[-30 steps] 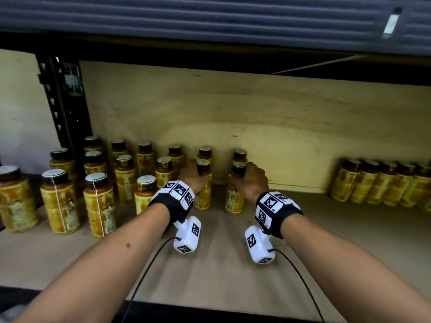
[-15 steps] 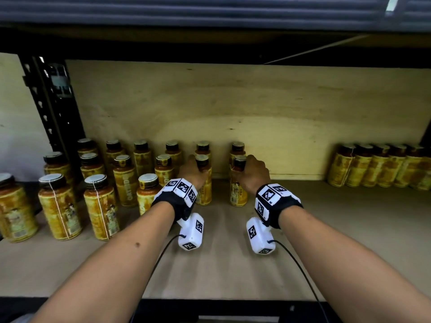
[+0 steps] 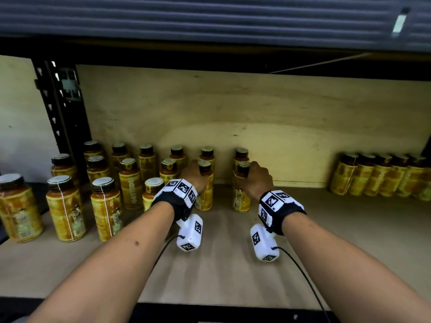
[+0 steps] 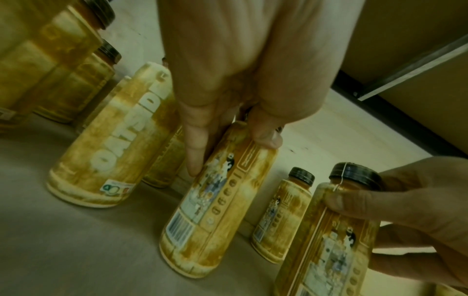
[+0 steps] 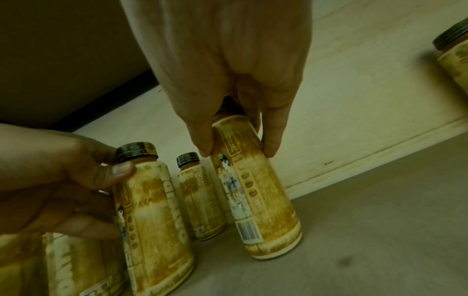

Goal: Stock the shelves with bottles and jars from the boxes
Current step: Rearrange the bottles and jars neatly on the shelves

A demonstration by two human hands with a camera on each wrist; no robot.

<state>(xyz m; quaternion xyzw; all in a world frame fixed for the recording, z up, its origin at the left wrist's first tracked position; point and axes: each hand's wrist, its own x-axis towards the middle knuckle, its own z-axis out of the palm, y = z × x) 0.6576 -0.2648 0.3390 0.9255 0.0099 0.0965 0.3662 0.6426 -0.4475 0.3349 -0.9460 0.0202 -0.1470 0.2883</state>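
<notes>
Two yellow-labelled bottles with black caps stand upright on the wooden shelf [image 3: 221, 264]. My left hand [image 3: 194, 177] grips the left bottle [image 3: 205, 197] round its neck and shoulder; in the left wrist view the fingers [image 4: 193, 152] curl over that bottle [image 4: 215, 210]. My right hand [image 3: 255, 180] holds the right bottle [image 3: 241, 197] the same way, seen close in the right wrist view with the bottle [image 5: 255, 192] standing on the shelf board. Each bottle's base rests on the shelf.
Rows of similar bottles [image 3: 130, 183] and larger jars [image 3: 65, 208] fill the shelf's left side. Another row of jars [image 3: 382, 178] stands at the back right. A black upright post [image 3: 63, 108] is at the left; a plywood back panel [image 3: 256, 124] is behind.
Both hands stay on their bottles at about the same place on the shelf. The head view has shifted slightly; the bottles have not visibly moved.
</notes>
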